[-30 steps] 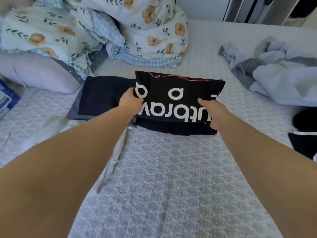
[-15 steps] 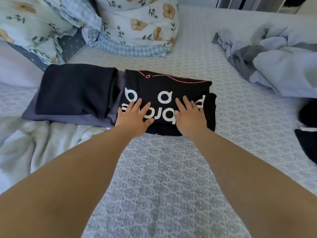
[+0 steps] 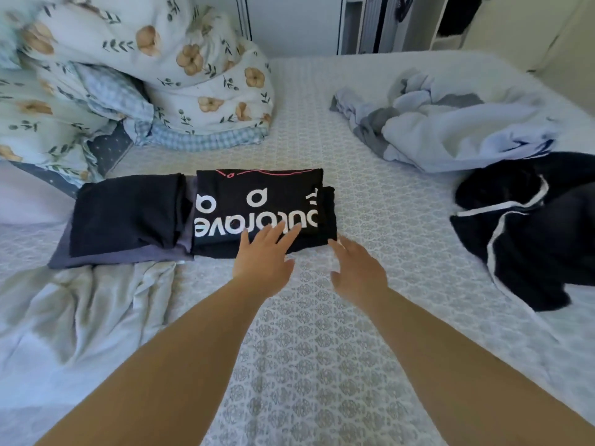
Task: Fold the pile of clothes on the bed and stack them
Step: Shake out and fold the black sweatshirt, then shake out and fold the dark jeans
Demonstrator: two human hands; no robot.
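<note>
A folded black T-shirt (image 3: 257,201) with white lettering lies on the bed (image 3: 322,365). Beside it on the left is a folded dark navy garment (image 3: 125,214) on top of a folded grey-blue one (image 3: 119,259). My left hand (image 3: 265,259) has straight fingers whose tips reach over the T-shirt's near edge. My right hand (image 3: 359,275) hovers just off the T-shirt's near right corner, fingers relaxed, holding nothing. At the right lie an unfolded pale blue and grey garment (image 3: 450,127) and an unfolded black garment with white piping (image 3: 541,226).
A floral duvet (image 3: 135,75) is heaped at the back left. A crumpled white cloth (image 3: 80,310) lies near left below the folded stack. An open wardrobe (image 3: 402,20) stands beyond the bed's far edge.
Both hands held the folded T-shirt, then pressed flat on it; now they have drawn back towards me and shifted right. The T-shirt stays beside the navy stack.
</note>
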